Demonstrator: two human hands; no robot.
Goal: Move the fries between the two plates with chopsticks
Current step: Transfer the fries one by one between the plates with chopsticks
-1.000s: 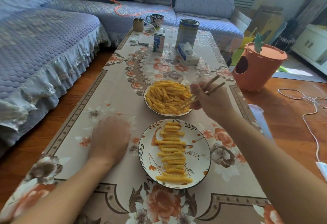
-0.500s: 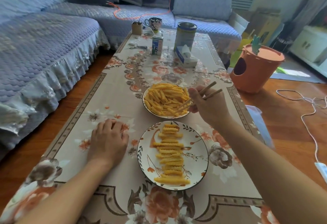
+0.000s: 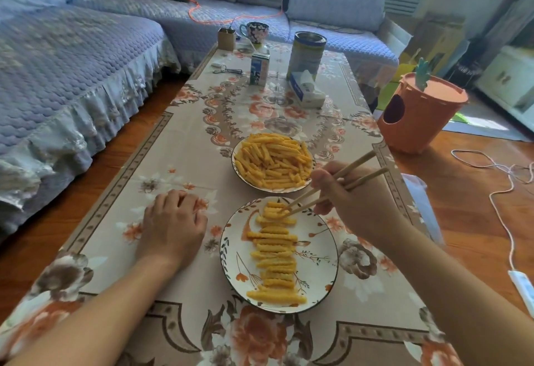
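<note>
carried across from far plate [image 3: 307, 187] to near plate [image 3: 326, 264]; chopsticks [image 3: 323, 192] pinched in right hand [image 3: 358, 207], tips closed on a fry [image 3: 274, 212] atop the row; release looks next; left hand [image 3: 170, 227] flat, fingers together.

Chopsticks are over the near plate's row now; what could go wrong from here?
1. The chopsticks tips sit at the far end of the fries row on the near plate; a careless nudge could likely knock the neat row askew.
2. The right hand hovers close to the heaped far plate; it might brush fries off the rim.
3. The left hand rests on the tablecloth, apart from the near plate, so the plate could slide if pushed.
</note>
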